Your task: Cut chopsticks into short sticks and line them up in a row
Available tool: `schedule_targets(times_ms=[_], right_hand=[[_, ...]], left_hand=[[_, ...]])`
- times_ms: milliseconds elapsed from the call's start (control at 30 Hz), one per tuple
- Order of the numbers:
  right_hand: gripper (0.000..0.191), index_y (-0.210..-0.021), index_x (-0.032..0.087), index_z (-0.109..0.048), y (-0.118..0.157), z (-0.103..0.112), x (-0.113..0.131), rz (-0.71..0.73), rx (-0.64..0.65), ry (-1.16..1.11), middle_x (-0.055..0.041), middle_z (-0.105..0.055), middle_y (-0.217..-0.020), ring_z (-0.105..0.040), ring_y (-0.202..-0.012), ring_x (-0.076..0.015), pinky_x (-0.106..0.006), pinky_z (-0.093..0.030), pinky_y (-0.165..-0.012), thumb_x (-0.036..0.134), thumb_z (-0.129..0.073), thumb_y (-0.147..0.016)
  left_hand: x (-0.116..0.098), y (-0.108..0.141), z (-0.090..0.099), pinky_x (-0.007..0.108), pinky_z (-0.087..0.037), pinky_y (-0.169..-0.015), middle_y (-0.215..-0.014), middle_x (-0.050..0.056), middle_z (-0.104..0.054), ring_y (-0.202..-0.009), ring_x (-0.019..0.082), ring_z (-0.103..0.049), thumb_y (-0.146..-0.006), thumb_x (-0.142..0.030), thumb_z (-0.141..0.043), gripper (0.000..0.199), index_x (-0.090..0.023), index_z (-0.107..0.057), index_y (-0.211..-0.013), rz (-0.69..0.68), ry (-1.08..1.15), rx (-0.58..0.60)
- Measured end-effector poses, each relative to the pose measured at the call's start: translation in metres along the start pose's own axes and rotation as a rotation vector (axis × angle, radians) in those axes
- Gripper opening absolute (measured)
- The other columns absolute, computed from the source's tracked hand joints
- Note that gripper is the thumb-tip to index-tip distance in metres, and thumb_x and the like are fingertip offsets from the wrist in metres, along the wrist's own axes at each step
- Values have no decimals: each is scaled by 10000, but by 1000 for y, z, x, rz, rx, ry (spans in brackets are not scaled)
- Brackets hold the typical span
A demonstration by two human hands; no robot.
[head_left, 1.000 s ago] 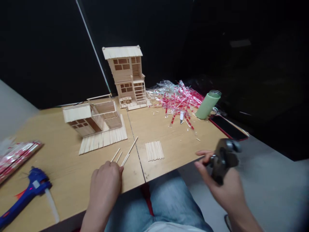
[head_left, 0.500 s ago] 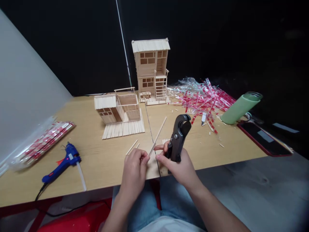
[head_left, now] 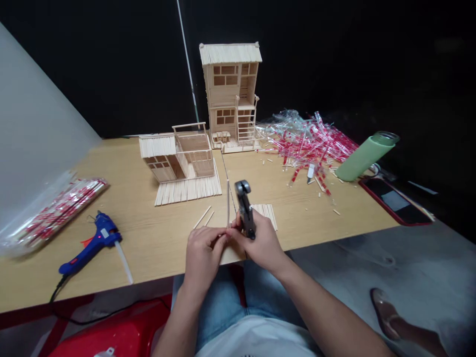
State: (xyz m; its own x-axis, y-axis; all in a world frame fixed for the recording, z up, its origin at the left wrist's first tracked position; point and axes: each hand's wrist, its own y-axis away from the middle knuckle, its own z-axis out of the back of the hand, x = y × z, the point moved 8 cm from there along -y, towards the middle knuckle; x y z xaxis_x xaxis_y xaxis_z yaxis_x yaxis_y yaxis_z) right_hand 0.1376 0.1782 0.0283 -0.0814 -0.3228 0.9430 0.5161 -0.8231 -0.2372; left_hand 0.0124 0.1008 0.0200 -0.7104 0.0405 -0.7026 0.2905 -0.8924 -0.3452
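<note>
My left hand (head_left: 204,250) pinches the lower end of a thin wooden stick (head_left: 228,203), which points away from me over the table. In my right hand (head_left: 260,240) is a dark pair of cutters (head_left: 244,208), its rounded head upward. The right thumb and fingertips also meet the stick's lower end beside my left fingers. Just beyond my left hand lie two short sticks (head_left: 203,217). A small panel of sticks laid side by side (head_left: 266,213) shows partly behind my right hand.
A small stick house (head_left: 188,168) and a taller two-storey one (head_left: 232,99) stand at the back. On the left are a blue glue gun (head_left: 91,245) and bagged sticks (head_left: 59,210). Wrappers (head_left: 312,141), a green bottle (head_left: 366,157) and a phone (head_left: 396,201) lie right.
The stick has swung from slanting right to nearly straight ahead. My right hand and the cutters have moved left to my left hand, uncovering more of the stick panel. The view has shifted slightly.
</note>
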Motion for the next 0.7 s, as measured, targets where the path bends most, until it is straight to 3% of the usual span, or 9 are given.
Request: schedule_targets(times_ms=[233, 400, 567, 700], right_hand=[[156, -848, 212, -548, 2, -3, 1, -1, 24, 165, 26, -605, -741, -560, -667, -146, -243, -402, -610, 274, -692, -842], [163, -881, 214, -546, 3, -4, 6, 17, 21, 157, 25, -607, -767, -566, -681, -148, -229, -405, -610, 211, -689, -802], [288, -932, 222, -564, 6, -8, 9, 67, 10, 156, 18, -641, -807, -601, -701, -157, -222, -436, -622, 94, -676, -700], [319, -946, 227, -575, 8, -13, 7, 89, 24, 201, -6, -674, -865, -643, -768, -181, -238, -458, -653, 101, -687, -676]], left_hand=[[8, 2, -5, 376, -461, -789, -870, 38, -768, -817, 218, -671, -943, -305, -579, 189, -232, -752, -920, -32, -41, 60], [6, 3, -3, 368, -470, -774, -882, 42, -760, -814, 220, -673, -952, -308, -553, 201, -226, -735, -938, -155, -134, 21], [11, 9, 0, 364, -484, -729, -741, 54, -732, -728, 237, -668, -928, -300, -538, 262, -231, -716, -748, -193, -288, -36], [27, 12, 1, 363, -503, -699, -690, 50, -731, -689, 253, -668, -904, -343, -553, 289, -256, -721, -686, -161, -357, -21]])
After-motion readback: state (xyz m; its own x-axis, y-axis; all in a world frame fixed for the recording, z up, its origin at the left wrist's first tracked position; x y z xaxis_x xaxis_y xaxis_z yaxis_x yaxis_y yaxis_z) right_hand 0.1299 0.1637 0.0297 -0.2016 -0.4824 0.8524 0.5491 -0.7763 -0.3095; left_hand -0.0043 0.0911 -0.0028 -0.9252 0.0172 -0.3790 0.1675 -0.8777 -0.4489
